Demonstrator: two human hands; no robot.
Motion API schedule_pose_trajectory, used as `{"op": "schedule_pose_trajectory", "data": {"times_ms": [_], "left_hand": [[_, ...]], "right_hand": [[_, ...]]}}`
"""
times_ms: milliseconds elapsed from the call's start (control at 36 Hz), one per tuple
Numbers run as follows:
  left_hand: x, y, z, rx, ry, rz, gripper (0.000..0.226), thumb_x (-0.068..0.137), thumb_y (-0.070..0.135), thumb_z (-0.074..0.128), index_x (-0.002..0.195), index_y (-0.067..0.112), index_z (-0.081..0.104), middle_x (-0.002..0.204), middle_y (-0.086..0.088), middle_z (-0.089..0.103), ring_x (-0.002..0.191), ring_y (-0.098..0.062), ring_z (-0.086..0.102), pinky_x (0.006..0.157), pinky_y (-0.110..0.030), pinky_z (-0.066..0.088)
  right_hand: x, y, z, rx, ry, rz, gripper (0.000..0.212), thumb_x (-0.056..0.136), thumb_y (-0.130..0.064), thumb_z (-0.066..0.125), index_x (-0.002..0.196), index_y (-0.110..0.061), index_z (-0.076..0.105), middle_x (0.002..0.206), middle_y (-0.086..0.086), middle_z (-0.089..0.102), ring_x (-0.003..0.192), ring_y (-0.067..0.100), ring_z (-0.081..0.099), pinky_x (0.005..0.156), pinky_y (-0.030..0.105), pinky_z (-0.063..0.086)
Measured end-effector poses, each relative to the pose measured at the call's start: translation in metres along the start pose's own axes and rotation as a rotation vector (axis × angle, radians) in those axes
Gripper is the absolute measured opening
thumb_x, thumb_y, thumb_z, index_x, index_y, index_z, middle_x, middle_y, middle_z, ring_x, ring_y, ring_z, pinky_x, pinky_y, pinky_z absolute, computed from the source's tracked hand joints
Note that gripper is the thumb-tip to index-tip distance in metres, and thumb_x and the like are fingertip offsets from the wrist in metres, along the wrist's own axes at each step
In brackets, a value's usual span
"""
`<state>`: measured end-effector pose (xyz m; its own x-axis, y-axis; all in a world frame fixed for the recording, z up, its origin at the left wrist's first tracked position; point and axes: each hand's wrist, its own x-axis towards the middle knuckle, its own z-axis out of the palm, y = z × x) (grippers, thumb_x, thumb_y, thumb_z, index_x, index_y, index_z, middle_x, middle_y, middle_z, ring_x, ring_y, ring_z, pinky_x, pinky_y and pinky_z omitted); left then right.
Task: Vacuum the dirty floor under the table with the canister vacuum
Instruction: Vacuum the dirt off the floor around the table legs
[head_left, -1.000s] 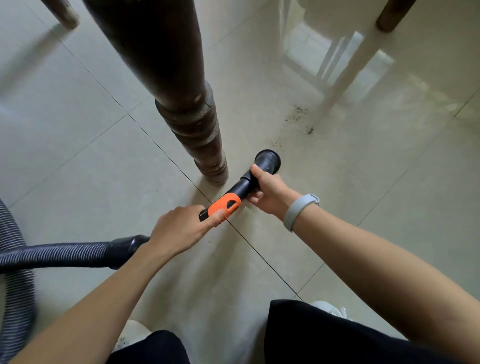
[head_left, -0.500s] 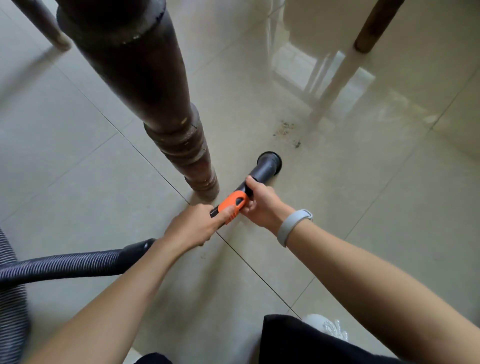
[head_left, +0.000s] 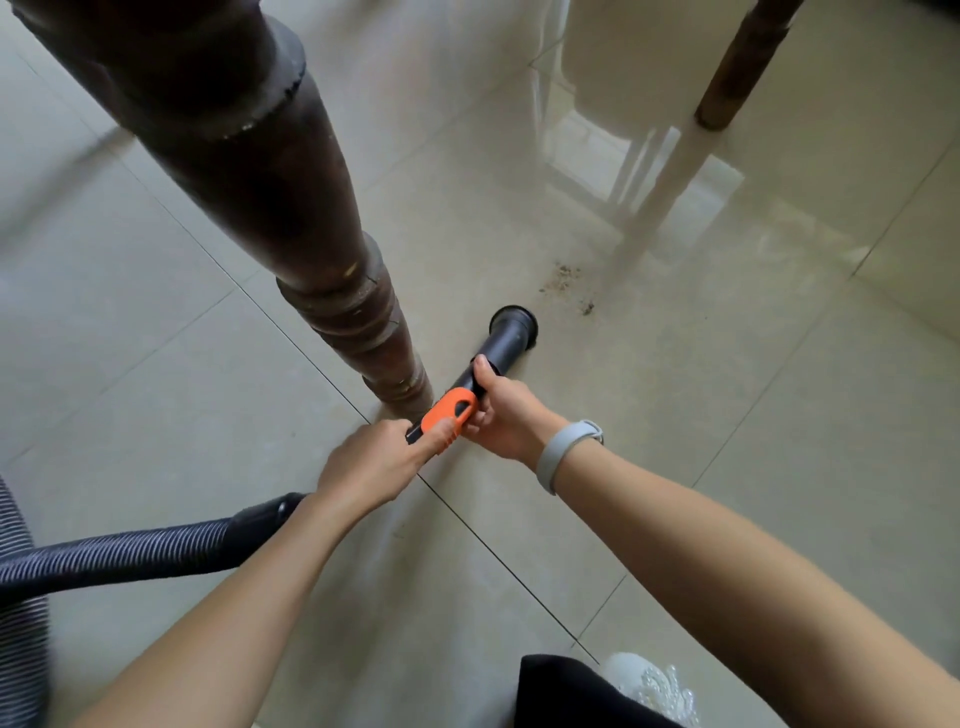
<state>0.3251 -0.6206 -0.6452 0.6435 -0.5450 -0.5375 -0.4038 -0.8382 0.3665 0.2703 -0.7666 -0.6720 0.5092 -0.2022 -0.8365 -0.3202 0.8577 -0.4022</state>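
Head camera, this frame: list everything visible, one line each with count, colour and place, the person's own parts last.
vacuum nozzle: 1, black, mouth low over the floor just short of the dirt
orange slider: 1, orange, on the nozzle tube between the hands
hose: 1, dark ribbed, running left from the left hand
dirt: 1 patch, brown crumbs, on the tile beyond the nozzle
table leg: 1, dark brown turned wood, left of the nozzle
far leg: 1, brown, top right
floor: glossy beige tiles
wristband: 1, grey, right wrist
shoe: 1, white, bottom edge
left hand: grips the tube, thumb on the slider
right hand: grips the nozzle tube
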Motion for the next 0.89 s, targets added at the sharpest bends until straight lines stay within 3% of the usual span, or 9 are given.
{"op": "schedule_pose_trajectory", "data": {"times_ms": [28, 139, 250, 389, 500, 667, 778, 889], "left_hand": [[0.004, 0.001, 0.000, 0.001, 0.008, 0.004, 0.076, 0.078, 0.084, 0.027, 0.076, 0.014, 0.056, 0.067, -0.002, 0.065, 0.063, -0.020, 0.064, 0.067, -0.032, 0.050], [0.015, 0.016, 0.006, -0.013, 0.015, 0.007, 0.082, 0.076, 0.086, 0.025, 0.077, 0.010, 0.054, 0.067, -0.006, 0.067, 0.062, -0.024, 0.065, 0.068, -0.032, 0.051], [0.019, 0.034, 0.015, -0.065, -0.046, 0.018, 0.085, 0.062, 0.093, 0.017, 0.069, 0.017, 0.054, 0.070, -0.007, 0.067, 0.068, -0.029, 0.067, 0.075, -0.038, 0.056], [0.015, 0.048, 0.023, -0.045, -0.117, 0.040, 0.080, 0.069, 0.092, 0.024, 0.068, 0.017, 0.051, 0.074, -0.007, 0.068, 0.075, -0.029, 0.068, 0.076, -0.035, 0.055], [0.019, 0.062, 0.026, 0.031, -0.133, 0.089, 0.073, 0.076, 0.088, 0.024, 0.073, 0.019, 0.050, 0.083, -0.007, 0.070, 0.079, -0.028, 0.068, 0.077, -0.037, 0.055], [0.026, 0.066, 0.024, 0.075, -0.160, 0.144, 0.063, 0.085, 0.077, 0.027, 0.091, 0.021, 0.055, 0.088, -0.002, 0.070, 0.083, -0.023, 0.066, 0.081, -0.037, 0.052], [0.029, 0.068, 0.019, 0.117, -0.111, 0.155, 0.059, 0.087, 0.075, 0.025, 0.090, 0.023, 0.053, 0.088, -0.001, 0.069, 0.087, -0.025, 0.064, 0.081, -0.037, 0.051], [0.041, 0.075, 0.014, 0.089, -0.095, 0.116, 0.060, 0.085, 0.077, 0.023, 0.087, 0.024, 0.051, 0.091, -0.003, 0.070, 0.087, -0.026, 0.066, 0.083, -0.038, 0.051]], "right_hand": [[0.002, -0.004, 0.001, 0.008, 0.005, -0.007, 0.028, 0.101, -0.031, 0.045, 0.090, -0.006, 0.045, 0.041, 0.003, 0.053, 0.033, 0.011, 0.053, 0.040, 0.019, 0.046], [0.007, -0.018, -0.001, 0.017, 0.093, -0.027, 0.022, 0.098, -0.029, 0.053, 0.101, -0.007, 0.049, 0.080, 0.009, 0.058, 0.067, 0.020, 0.058, 0.066, 0.036, 0.051], [0.009, -0.026, -0.017, 0.009, 0.170, -0.041, 0.025, 0.097, -0.030, 0.056, 0.087, -0.008, 0.049, 0.080, 0.009, 0.055, 0.067, 0.021, 0.057, 0.063, 0.035, 0.050], [0.008, -0.019, -0.047, 0.057, 0.208, -0.059, 0.026, 0.097, -0.029, 0.054, 0.103, -0.005, 0.049, 0.082, 0.013, 0.058, 0.071, 0.026, 0.059, 0.072, 0.042, 0.051], [0.011, -0.024, -0.064, 0.097, 0.200, -0.105, 0.033, 0.099, -0.030, 0.051, 0.115, -0.002, 0.047, 0.097, 0.018, 0.059, 0.079, 0.029, 0.059, 0.082, 0.046, 0.049], [0.020, -0.061, -0.071, 0.125, 0.262, -0.145, 0.031, 0.099, -0.033, 0.051, 0.104, -0.003, 0.047, 0.077, 0.015, 0.054, 0.064, 0.028, 0.055, 0.060, 0.039, 0.047], [0.027, -0.085, -0.066, 0.068, 0.247, -0.108, 0.034, 0.098, -0.037, 0.052, 0.114, -0.008, 0.045, 0.077, 0.014, 0.054, 0.063, 0.027, 0.056, 0.058, 0.038, 0.046], [0.030, -0.102, -0.055, -0.017, 0.241, -0.086, 0.032, 0.097, -0.039, 0.052, 0.105, -0.008, 0.049, 0.075, 0.011, 0.055, 0.063, 0.025, 0.056, 0.058, 0.037, 0.047]]}}
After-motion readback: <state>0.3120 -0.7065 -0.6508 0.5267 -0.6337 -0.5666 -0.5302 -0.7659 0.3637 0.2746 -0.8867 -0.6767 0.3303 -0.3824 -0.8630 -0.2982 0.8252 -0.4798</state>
